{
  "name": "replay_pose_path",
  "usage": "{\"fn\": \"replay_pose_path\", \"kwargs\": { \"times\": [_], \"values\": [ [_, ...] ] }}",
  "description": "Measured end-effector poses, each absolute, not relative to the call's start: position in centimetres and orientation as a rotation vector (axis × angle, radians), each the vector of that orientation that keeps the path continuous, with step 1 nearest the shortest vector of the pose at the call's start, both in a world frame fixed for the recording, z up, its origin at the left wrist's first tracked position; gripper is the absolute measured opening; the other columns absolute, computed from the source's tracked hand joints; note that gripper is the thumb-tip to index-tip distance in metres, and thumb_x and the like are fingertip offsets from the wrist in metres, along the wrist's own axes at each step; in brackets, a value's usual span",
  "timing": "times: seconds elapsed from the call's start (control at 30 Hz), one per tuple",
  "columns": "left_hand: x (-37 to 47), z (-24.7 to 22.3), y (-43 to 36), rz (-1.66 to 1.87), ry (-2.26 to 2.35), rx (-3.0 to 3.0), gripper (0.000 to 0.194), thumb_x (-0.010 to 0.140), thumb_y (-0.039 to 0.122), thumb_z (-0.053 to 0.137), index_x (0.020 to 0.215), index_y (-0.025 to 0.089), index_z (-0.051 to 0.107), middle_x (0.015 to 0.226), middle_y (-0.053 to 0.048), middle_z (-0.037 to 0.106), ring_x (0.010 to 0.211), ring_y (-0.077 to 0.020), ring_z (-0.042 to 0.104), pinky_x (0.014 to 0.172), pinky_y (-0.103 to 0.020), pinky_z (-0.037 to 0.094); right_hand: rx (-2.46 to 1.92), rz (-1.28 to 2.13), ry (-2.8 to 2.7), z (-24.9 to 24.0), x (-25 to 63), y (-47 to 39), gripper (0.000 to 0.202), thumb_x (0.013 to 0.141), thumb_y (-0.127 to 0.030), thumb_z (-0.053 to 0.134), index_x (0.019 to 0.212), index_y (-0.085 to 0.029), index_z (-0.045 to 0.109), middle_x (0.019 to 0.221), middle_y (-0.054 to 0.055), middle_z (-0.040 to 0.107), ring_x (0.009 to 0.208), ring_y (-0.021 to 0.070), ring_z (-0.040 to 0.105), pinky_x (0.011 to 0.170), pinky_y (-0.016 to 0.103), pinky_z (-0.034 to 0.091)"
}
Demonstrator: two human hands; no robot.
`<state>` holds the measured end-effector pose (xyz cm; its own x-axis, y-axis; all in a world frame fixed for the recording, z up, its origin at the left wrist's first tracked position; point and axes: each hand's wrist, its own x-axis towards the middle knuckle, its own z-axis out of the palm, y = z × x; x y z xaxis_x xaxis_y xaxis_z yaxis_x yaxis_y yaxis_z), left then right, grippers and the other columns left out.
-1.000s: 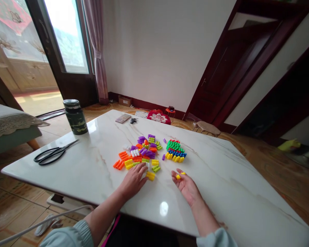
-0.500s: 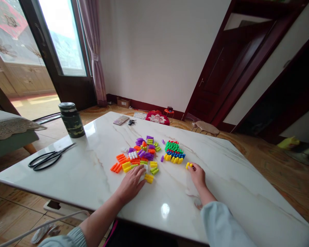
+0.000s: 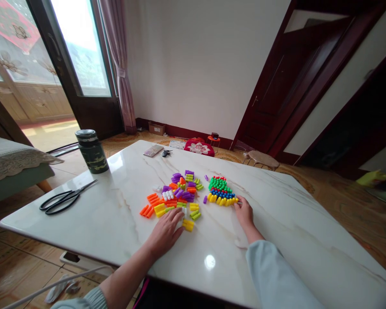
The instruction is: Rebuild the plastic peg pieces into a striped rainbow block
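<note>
The left forearm [image 3: 128,272] slants inward over the surface [image 3: 283,240]; its left hand [image 3: 166,229] lies palm down, fingers loosely extended and thumb apart, gripping nothing visible, at the near side of scattered plastic caps [image 3: 170,202]. Right of these stand packed cap rows [image 3: 220,185], where the right hand [image 3: 245,213], fingers curled, pinches the yellow cap [image 3: 236,200] at the front row's right end.

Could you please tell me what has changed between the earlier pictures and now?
The right hand has turned over from palm-up and moved forward, bringing yellow pieces to the right end of the yellow row; whether it has let go is unclear. The left hand stays at the loose pieces; the scissors, flask and phone look unmoved.
</note>
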<state>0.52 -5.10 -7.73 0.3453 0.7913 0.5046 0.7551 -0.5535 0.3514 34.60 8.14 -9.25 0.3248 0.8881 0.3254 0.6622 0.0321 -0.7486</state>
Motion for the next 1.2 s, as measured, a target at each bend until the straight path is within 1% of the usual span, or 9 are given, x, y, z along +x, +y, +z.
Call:
{"fn": "replay_pose_path", "kwargs": {
  "times": [0.27, 0.4, 0.47, 0.57, 0.63, 0.7, 0.9, 1.07, 1.2],
  "values": [
    [0.6, -7.6, -5.3, 0.988, 1.453, 2.505, 0.035, 0.092, 0.032, 0.048, 0.125, 0.019, 0.051, 0.133, -0.014, 0.055, 0.122, -0.0266, 0.053, 0.101, -0.045, 0.048, -1.654, 0.314, -1.254, -9.1, 34.0, 6.2, 0.047, 0.068, -0.029, 0.055, 0.112, -0.013, 0.055, 0.100, 0.012, 0.067, 0.078, 0.0210, 0.064, 0.077, 0.036, 0.050],
    [0.6, -7.6, -5.3, 1.008, 1.449, 2.496, 0.036, 0.092, 0.031, 0.049, 0.125, 0.019, 0.051, 0.132, -0.014, 0.055, 0.121, -0.0260, 0.053, 0.101, -0.044, 0.047, -1.641, 0.298, -1.279, -8.9, 31.4, 2.3, 0.028, 0.076, -0.034, 0.051, 0.097, -0.017, 0.059, 0.091, 0.009, 0.064, 0.073, 0.0202, 0.059, 0.071, 0.034, 0.049],
    [0.6, -7.5, -5.3, 1.010, 1.444, 2.495, 0.035, 0.091, 0.030, 0.049, 0.125, 0.020, 0.051, 0.131, -0.013, 0.055, 0.121, -0.0256, 0.053, 0.101, -0.044, 0.047, -1.510, 0.336, -1.631, -8.4, 29.2, 0.1, 0.020, 0.082, -0.034, 0.049, 0.090, -0.019, 0.060, 0.090, 0.007, 0.062, 0.071, 0.0181, 0.057, 0.071, 0.032, 0.049],
    [0.7, -7.4, -5.4, 1.007, 1.454, 2.500, 0.035, 0.091, 0.029, 0.049, 0.124, 0.018, 0.052, 0.131, -0.014, 0.055, 0.121, -0.0256, 0.052, 0.101, -0.044, 0.047, -1.293, 0.270, -2.125, -7.5, 26.0, -2.6, 0.016, 0.086, -0.025, 0.050, 0.097, -0.020, 0.061, 0.099, 0.006, 0.060, 0.086, 0.0195, 0.057, 0.081, 0.033, 0.047],
    [0.7, -7.2, -5.5, 1.014, 1.478, 2.502, 0.034, 0.091, 0.029, 0.049, 0.124, 0.017, 0.051, 0.131, -0.014, 0.054, 0.121, -0.0258, 0.052, 0.101, -0.044, 0.047, -1.229, 0.140, -2.301, -7.0, 24.7, -3.5, 0.020, 0.087, -0.019, 0.051, 0.104, -0.021, 0.061, 0.108, 0.007, 0.060, 0.100, 0.0221, 0.054, 0.089, 0.035, 0.044],
    [0.8, -7.0, -5.8, 1.022, 1.496, 2.510, 0.034, 0.091, 0.029, 0.049, 0.124, 0.018, 0.051, 0.132, -0.014, 0.054, 0.121, -0.0260, 0.052, 0.100, -0.046, 0.046, -1.228, 0.025, -2.378, -6.8, 24.1, -3.9, 0.025, 0.087, -0.015, 0.050, 0.110, -0.021, 0.059, 0.116, 0.008, 0.059, 0.106, 0.0234, 0.051, 0.092, 0.037, 0.043],
    [0.6, -6.5, -6.1, 1.091, 1.537, 2.460, 0.032, 0.093, 0.029, 0.048, 0.124, 0.023, 0.052, 0.131, -0.010, 0.055, 0.120, -0.0247, 0.052, 0.099, -0.046, 0.045, -1.234, -0.105, -2.424, -7.1, 24.1, -3.7, 0.029, 0.087, -0.013, 0.049, 0.114, -0.020, 0.058, 0.120, 0.010, 0.058, 0.107, 0.0236, 0.050, 0.091, 0.036, 0.042],
    [-1.5, -5.8, -2.6, 1.372, 1.859, 2.081, 0.028, 0.091, 0.021, 0.044, 0.116, 0.022, 0.057, 0.117, -0.009, 0.062, 0.111, -0.0238, 0.058, 0.095, -0.046, 0.049, -1.244, -0.065, -2.395, -7.1, 24.1, -3.6, 0.029, 0.086, -0.014, 0.049, 0.112, -0.021, 0.059, 0.120, 0.009, 0.059, 0.108, 0.0236, 0.050, 0.090, 0.036, 0.041],
    [-3.2, -4.1, 1.8, 1.119, 1.971, 2.083, 0.032, 0.088, 0.016, 0.041, 0.111, 0.021, 0.063, 0.106, -0.008, 0.068, 0.100, -0.0215, 0.063, 0.090, -0.041, 0.051, -1.248, -0.025, -2.369, -7.1, 24.1, -3.6, 0.028, 0.086, -0.014, 0.049, 0.111, -0.022, 0.060, 0.120, 0.008, 0.059, 0.108, 0.0236, 0.050, 0.090, 0.036, 0.042]
  ]
}}
